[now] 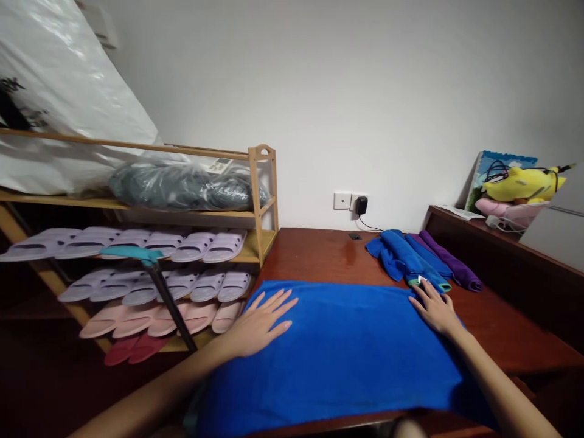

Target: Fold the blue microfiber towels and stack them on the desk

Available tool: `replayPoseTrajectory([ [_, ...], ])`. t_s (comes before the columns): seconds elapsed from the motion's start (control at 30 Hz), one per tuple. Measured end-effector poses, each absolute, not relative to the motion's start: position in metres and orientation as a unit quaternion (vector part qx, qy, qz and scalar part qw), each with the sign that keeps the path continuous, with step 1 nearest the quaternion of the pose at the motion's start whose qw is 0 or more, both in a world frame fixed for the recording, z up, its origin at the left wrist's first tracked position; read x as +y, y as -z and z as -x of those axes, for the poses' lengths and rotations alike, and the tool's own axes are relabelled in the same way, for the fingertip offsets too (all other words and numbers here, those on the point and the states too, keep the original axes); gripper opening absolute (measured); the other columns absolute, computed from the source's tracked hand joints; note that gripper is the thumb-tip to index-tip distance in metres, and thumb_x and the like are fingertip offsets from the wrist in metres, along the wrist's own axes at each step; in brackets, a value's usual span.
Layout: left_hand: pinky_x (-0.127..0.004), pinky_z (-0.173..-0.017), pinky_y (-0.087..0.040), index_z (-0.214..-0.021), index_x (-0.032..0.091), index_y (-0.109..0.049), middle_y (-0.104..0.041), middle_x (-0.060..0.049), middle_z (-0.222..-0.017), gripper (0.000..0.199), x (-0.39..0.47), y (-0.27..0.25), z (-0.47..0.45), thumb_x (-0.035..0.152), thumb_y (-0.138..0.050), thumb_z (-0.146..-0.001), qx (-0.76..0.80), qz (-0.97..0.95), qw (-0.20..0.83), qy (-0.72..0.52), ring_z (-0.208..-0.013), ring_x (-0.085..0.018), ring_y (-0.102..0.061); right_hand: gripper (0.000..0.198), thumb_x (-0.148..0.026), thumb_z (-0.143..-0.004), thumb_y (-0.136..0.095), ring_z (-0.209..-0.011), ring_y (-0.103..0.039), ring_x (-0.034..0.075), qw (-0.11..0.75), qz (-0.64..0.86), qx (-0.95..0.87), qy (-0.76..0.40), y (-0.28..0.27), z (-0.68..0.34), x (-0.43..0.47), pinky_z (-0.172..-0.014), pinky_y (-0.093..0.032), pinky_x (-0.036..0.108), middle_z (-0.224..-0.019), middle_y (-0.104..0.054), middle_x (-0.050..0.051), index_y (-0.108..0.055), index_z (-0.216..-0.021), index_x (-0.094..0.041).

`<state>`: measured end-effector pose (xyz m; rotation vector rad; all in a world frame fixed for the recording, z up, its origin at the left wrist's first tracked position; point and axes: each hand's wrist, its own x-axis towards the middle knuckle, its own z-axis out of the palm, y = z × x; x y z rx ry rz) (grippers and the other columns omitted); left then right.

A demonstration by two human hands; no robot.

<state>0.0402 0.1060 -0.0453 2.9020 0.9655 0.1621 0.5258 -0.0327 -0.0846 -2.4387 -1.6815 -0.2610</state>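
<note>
A bright blue towel (356, 353) lies spread over the front of the brown wooden tabletop, its near part hanging past the edge. My left hand (260, 322) rests flat on its far left part, fingers spread. On the far right corner, my right hand (433, 307) lies with fingers apart, its fingertips by a small white tag (420, 280). Just beyond that hand sit rolled blue towels (404, 252), one with a green edge. Beside them on the right are rolled purple towels (449, 258).
To the left, a wooden shoe rack (262, 182) holds lilac, pink and red slippers and a plastic-wrapped grey bundle (187, 185). A black plug (361, 205) sits in the wall socket. A yellow plush toy (520, 184) is on the raised ledge at right.
</note>
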Motion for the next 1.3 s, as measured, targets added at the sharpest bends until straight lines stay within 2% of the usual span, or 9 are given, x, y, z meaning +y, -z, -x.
replayPoseTrajectory([
  [0.1, -0.051, -0.111, -0.011, -0.144, 0.038, -0.024, -0.020, 0.000, -0.152, 0.052, 0.119, 0.045, -0.047, 0.056, -0.028, -0.096, 0.319, -0.945, 0.047, -0.053, -0.139, -0.024, -0.019, 0.064, -0.064, -0.088, -0.021, -0.141, -0.008, 0.024, 0.065, 0.829, -0.552, 0.068, 0.085, -0.543, -0.013, -0.108, -0.016, 0.057, -0.154, -0.009, 0.004, -0.038, -0.138, -0.028],
  [0.23, -0.051, -0.110, -0.012, -0.144, 0.038, -0.024, -0.021, 0.000, -0.152, 0.051, 0.130, 0.043, -0.054, 0.056, -0.027, -0.096, 0.321, -0.945, 0.047, -0.048, -0.139, -0.024, -0.020, 0.071, -0.069, -0.086, -0.017, -0.141, -0.003, 0.025, 0.056, 0.841, -0.536, 0.044, 0.086, -0.561, 0.012, -0.108, -0.020, 0.054, -0.154, 0.001, 0.003, -0.035, -0.140, -0.027],
  [0.47, -0.050, -0.110, -0.016, -0.144, 0.038, -0.024, -0.023, 0.000, -0.151, 0.051, 0.142, 0.047, -0.060, 0.054, -0.029, -0.096, 0.313, -0.946, 0.043, -0.069, -0.138, -0.026, -0.024, 0.075, -0.070, -0.085, -0.012, -0.141, -0.003, 0.027, 0.071, 0.862, -0.499, 0.044, 0.088, -0.580, 0.047, -0.107, -0.022, 0.056, -0.154, 0.002, 0.004, -0.033, -0.141, -0.026],
  [0.63, -0.051, -0.110, -0.015, -0.144, 0.039, -0.023, -0.022, 0.001, -0.151, 0.050, 0.142, 0.045, -0.064, 0.053, -0.030, -0.096, 0.303, -0.948, 0.049, -0.084, -0.138, -0.025, -0.023, 0.071, -0.066, -0.087, -0.015, -0.140, -0.010, 0.029, 0.086, 0.861, -0.494, 0.079, 0.089, -0.582, 0.057, -0.104, -0.026, 0.056, -0.154, -0.007, 0.007, -0.040, -0.138, -0.023],
  [0.83, -0.053, -0.110, -0.013, -0.144, 0.039, -0.023, -0.019, 0.000, -0.152, 0.052, 0.138, 0.040, -0.064, 0.057, -0.026, -0.095, 0.315, -0.944, 0.062, -0.077, -0.139, -0.025, -0.019, 0.050, -0.039, -0.092, -0.022, -0.138, -0.018, 0.028, 0.090, 0.813, -0.548, 0.173, 0.078, -0.560, 0.037, -0.106, -0.020, 0.052, -0.151, -0.020, 0.013, -0.055, -0.121, -0.015],
  [0.93, -0.052, -0.111, -0.012, -0.144, 0.038, -0.024, -0.020, 0.000, -0.152, 0.054, 0.138, 0.039, -0.063, 0.059, -0.024, -0.095, 0.312, -0.945, 0.069, -0.071, -0.139, -0.025, -0.019, 0.044, -0.042, -0.090, -0.030, -0.128, -0.038, 0.021, 0.071, 0.780, -0.599, 0.168, 0.074, -0.557, 0.003, -0.104, -0.029, 0.040, -0.139, -0.044, 0.007, -0.060, -0.116, -0.022],
  [1.0, -0.052, -0.111, -0.011, -0.143, 0.037, -0.027, -0.021, -0.001, -0.152, 0.054, 0.137, 0.039, -0.061, 0.060, -0.024, -0.095, 0.296, -0.950, 0.071, -0.068, -0.139, -0.024, -0.019, 0.047, -0.047, -0.090, -0.029, -0.120, -0.047, 0.021, 0.058, 0.784, -0.598, 0.155, 0.075, -0.561, -0.026, -0.098, -0.035, 0.040, -0.128, -0.055, 0.006, -0.059, -0.118, -0.023],
  [1.17, -0.051, -0.111, -0.005, -0.144, 0.035, -0.027, -0.025, -0.001, -0.151, 0.055, 0.134, 0.043, -0.055, 0.060, -0.024, -0.095, 0.262, -0.959, 0.081, -0.068, -0.139, -0.024, -0.017, 0.055, -0.055, -0.088, -0.025, -0.126, -0.042, 0.023, 0.019, 0.814, -0.566, 0.128, 0.078, -0.584, -0.091, -0.100, -0.031, 0.048, -0.136, -0.048, 0.004, -0.050, -0.129, -0.029],
  [1.3, -0.050, -0.111, -0.005, -0.145, 0.035, -0.025, -0.022, -0.001, -0.152, 0.056, 0.126, 0.043, -0.041, 0.060, -0.024, -0.094, 0.258, -0.961, 0.083, -0.054, -0.140, -0.024, -0.017, 0.057, -0.058, -0.082, -0.031, -0.126, -0.042, 0.027, -0.013, 0.846, -0.523, 0.101, 0.069, -0.606, -0.131, -0.098, -0.031, 0.052, -0.139, -0.045, 0.004, -0.053, -0.127, -0.030],
])
